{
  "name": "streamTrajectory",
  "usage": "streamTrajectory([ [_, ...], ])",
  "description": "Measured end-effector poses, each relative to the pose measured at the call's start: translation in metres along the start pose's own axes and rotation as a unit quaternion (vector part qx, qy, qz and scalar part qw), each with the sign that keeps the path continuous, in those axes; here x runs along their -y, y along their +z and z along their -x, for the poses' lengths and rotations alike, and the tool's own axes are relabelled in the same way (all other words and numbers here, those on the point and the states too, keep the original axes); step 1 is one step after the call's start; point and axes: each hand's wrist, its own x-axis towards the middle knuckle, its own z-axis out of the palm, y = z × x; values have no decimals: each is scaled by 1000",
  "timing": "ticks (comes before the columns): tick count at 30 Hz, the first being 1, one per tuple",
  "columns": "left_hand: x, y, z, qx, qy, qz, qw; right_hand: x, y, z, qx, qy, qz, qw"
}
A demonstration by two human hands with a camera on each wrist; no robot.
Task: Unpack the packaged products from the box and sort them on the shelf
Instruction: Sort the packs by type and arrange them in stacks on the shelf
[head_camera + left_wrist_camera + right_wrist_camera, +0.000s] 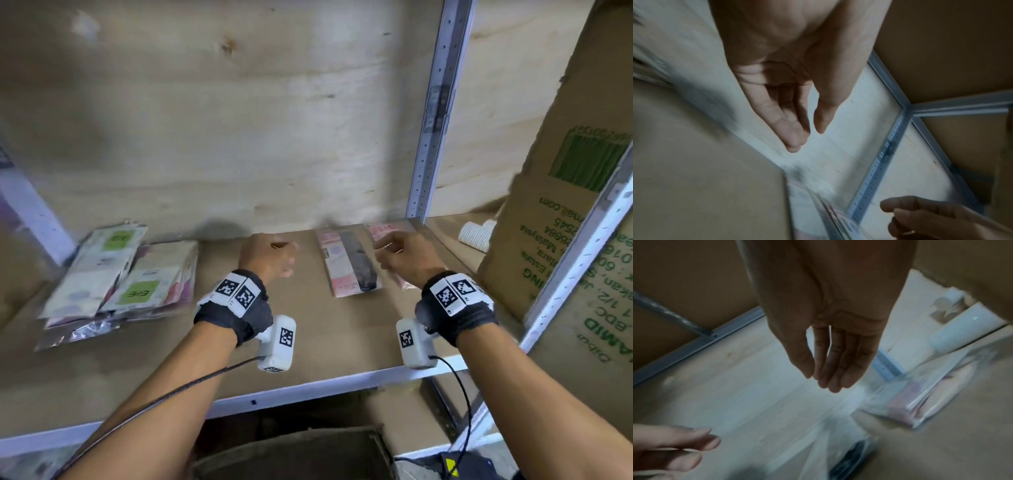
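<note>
Between placements: left hand and right hand above shelf, fingers relaxed, empty, beside pink packs. Next, probably: box for another pack.

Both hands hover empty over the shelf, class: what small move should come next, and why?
Probably draw both hands back toward the box for more packets: the left hand and right hand hold nothing, and the pink packet already lies flat on the shelf.
</note>
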Motion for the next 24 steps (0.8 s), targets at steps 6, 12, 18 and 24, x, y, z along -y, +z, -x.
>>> streamTrajectory([
  [6, 40, -105, 16, -121, 1, 31, 992, 56, 72, 16, 112, -7, -119, 987],
  [12, 55, -193, 13, -179, -13, 57, 982, 127, 161, 16, 209, -47, -141, 967],
  [18, 80, -251, 5, -206, -28, 88, 974, 201, 248, 9, 283, 41, -177, 942],
  [24, 101, -263, 14, -188, -44, 119, 974, 232, 303, -11, 261, 40, -3, 964],
])
